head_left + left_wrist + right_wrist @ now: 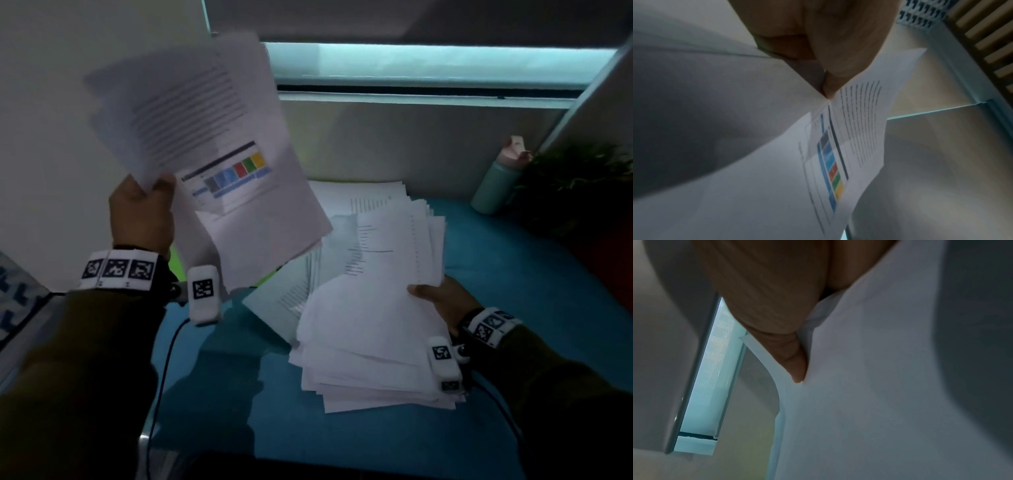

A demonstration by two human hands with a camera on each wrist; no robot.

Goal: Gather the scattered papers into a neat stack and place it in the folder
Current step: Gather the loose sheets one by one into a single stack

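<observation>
My left hand (150, 202) is raised at the upper left and pinches a few printed sheets (212, 137) by a lower corner; one sheet shows a coloured chart (236, 173). In the left wrist view the thumb (830, 68) presses on those sheets (849, 146). My right hand (435, 298) grips the right edge of a thick, uneven stack of papers (373, 301) held above the blue table (513, 274). The right wrist view shows the thumb (793, 363) on top of the stack (879, 386). A bright green sliver (274, 272) peeks from under the papers; I cannot tell whether it is the folder.
A mint green bottle (496, 181) with a pink lid and a leafy plant (582, 185) stand at the back right. White partition walls (411, 144) close off the back and left of the desk. Sensor cables (161, 377) hang from both wrists.
</observation>
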